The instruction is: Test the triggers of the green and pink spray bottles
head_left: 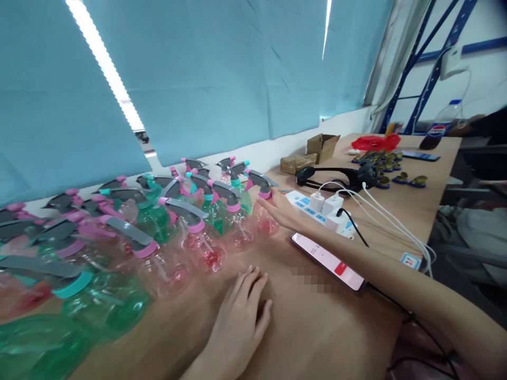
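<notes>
My left hand (241, 309) lies palm down on the brown tabletop (312, 327), its fingers a little apart and nothing in it. Farther forward, my right hand (282, 207) is at the neck of a clear pink spray bottle (267, 221) with a grey and pink trigger head. Its fingers wrap round the far side of the bottle and are partly hidden. Many more spray bottles crowd the left of the table, among them a pink one (206, 248) and a green one (106, 303), all upright with trigger heads on.
A lit phone (327, 261) lies under my right forearm. Behind it sits a white power strip (304, 206) with chargers and cables. Farther back are a black headset (336, 179), an open cardboard box (321, 146), several small gold-coloured items (380, 161) and a cola bottle (439, 126).
</notes>
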The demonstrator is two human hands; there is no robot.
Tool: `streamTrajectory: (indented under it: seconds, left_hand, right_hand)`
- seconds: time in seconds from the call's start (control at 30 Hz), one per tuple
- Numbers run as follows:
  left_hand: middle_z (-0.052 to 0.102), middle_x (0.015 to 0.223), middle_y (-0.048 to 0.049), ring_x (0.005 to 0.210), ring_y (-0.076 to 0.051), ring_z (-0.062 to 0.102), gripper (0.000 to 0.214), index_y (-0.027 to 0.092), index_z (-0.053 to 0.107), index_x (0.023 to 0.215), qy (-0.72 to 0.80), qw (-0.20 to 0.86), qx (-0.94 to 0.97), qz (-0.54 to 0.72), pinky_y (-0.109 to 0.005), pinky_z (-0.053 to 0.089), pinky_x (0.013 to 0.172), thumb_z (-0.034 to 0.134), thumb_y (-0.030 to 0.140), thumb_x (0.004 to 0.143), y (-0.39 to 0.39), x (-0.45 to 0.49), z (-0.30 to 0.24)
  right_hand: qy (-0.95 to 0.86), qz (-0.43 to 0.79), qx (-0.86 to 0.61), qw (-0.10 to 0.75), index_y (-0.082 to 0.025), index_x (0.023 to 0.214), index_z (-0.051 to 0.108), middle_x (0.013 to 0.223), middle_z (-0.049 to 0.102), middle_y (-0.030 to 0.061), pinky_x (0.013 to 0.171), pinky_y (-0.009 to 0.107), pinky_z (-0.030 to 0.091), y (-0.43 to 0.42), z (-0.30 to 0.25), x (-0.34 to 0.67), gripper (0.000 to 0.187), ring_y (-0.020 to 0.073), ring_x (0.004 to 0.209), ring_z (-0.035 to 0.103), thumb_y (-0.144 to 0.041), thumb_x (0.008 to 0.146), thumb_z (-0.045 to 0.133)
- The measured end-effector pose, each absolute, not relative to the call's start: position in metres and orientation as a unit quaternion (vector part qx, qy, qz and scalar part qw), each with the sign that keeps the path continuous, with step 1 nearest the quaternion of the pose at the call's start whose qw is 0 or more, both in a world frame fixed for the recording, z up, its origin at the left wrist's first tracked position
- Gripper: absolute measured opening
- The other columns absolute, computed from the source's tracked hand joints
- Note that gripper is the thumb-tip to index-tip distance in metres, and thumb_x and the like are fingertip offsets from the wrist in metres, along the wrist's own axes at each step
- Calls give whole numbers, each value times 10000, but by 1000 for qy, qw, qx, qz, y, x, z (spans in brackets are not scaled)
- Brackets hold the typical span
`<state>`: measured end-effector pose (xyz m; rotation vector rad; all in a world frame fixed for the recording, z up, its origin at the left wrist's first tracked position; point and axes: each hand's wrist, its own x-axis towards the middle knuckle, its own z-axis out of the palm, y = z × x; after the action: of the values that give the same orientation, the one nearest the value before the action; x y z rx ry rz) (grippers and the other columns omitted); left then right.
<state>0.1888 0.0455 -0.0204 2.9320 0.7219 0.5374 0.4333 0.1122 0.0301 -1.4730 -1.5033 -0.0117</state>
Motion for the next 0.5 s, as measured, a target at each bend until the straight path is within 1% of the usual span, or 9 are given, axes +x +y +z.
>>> streamTrajectory:
  seconds: [0.1, 0.27, 0.33, 0.4, 0.5]
  left_hand:
    - [544, 1317, -133, 1228, -291, 501, 366, 164, 492, 1270, 235, 41, 955, 178, -494, 432, 994, 476, 212, 907, 45, 189, -19]
    - [540, 1324, -135, 1242, -291, 487, 357, 160, 492, 1266, 233, 43, 957, 170, -505, 420, 1002, 468, 213, 914, 44, 189, -17]
    - [538, 1330, -133, 1247, -291, 483, 358, 163, 494, 1267, 234, 45, 956, 168, -506, 413, 1008, 474, 211, 912, 44, 188, -18]
    - [535, 1336, -128, 1247, -291, 485, 365, 171, 492, 1271, 238, 44, 955, 169, -506, 409, 1012, 482, 214, 909, 44, 188, -18]
    - [533, 1340, -126, 1241, -290, 492, 372, 171, 486, 1278, 240, 47, 955, 170, -503, 415, 1008, 482, 224, 910, 45, 186, -19]
  right_hand:
    - [-619, -3, -608, 497, -180, 966, 529, 1010, 636, 96, 859, 387, 443, 112, 28, 433, 297, 243, 942, 600, -456, 887, 452]
    - [-619, 13, -612, 492, -192, 901, 527, 942, 639, 75, 842, 397, 454, 109, 30, 431, 300, 232, 887, 607, -480, 887, 444]
    - [-618, 20, -614, 491, -179, 959, 529, 1002, 639, 95, 872, 412, 448, 106, 31, 429, 331, 244, 946, 605, -493, 876, 467]
    - [-616, 28, -616, 490, -164, 1055, 522, 1100, 626, 120, 925, 424, 431, 100, 31, 427, 393, 257, 1047, 587, -507, 865, 492]
    - [-604, 33, -628, 490, -148, 1219, 463, 1276, 551, 164, 1014, 450, 377, 83, 29, 427, 535, 276, 1215, 503, -541, 856, 497]
